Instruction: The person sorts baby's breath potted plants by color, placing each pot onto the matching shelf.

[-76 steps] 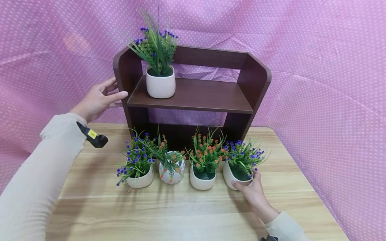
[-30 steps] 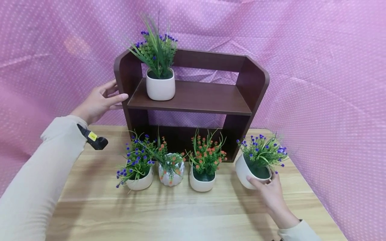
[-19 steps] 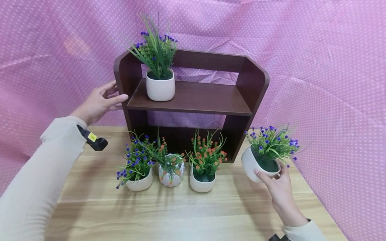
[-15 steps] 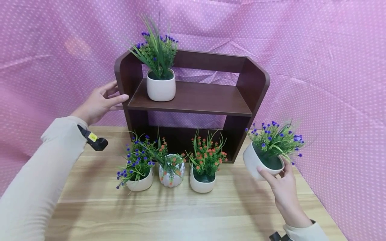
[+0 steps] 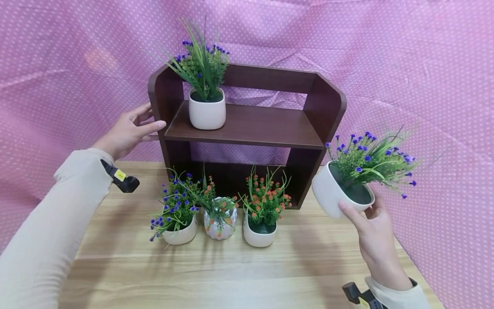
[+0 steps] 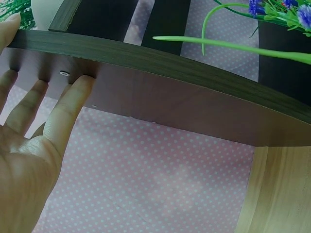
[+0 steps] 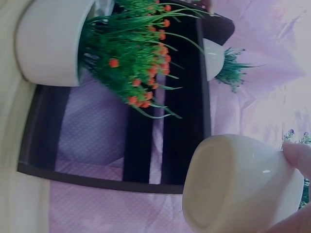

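The shelf (image 5: pixel 247 142) stands near the back edge of the counter (image 5: pixel 216 274), cloth (image 5: pixel 428 111) behind it. The upper plant (image 5: pixel 207 114) sits on its upper board, towards the left end. In a row on the counter before the shelf stand the left plant (image 5: pixel 179 232), middle plant (image 5: pixel 220 227) and right plant (image 5: pixel 260 236). The left hand (image 5: pixel 125 132) holds the shelf's left side; the right hand (image 5: pixel 377 240) holds the last plant (image 5: pixel 335 193) above the counter, right of the shelf.

Right hand (image 5: pixel 376 236) cropped in right wrist view; white object (image 6: pixel 44 12) cropped in left wrist view, probably pot.
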